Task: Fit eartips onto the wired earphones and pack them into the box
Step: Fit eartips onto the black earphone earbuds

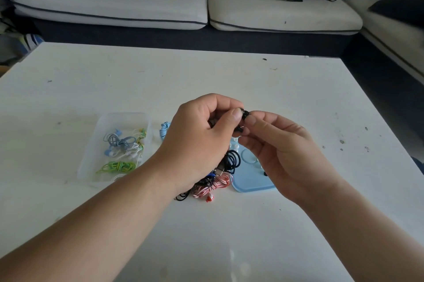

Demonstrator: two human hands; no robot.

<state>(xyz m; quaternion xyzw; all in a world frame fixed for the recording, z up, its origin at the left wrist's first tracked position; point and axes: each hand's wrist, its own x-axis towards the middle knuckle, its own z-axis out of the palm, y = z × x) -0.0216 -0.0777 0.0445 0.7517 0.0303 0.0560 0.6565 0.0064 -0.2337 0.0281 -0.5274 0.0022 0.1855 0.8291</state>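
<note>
From the head view, I have my left hand [206,130] pinching the small black wired earphone bud [245,113] above the white desk [206,70] while my right hand [277,144] pinches its tip, probably to seat an eartip, with the pale blue eartip tray [254,184] just below and the clear plastic box [87,162] lying left.

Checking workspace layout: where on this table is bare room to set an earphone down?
Bare: the far half of the table toward the sofa, and right of the blue tray. Crowded: between clear box and tray, where coiled earphones pile under the left hand and right hand.
</note>
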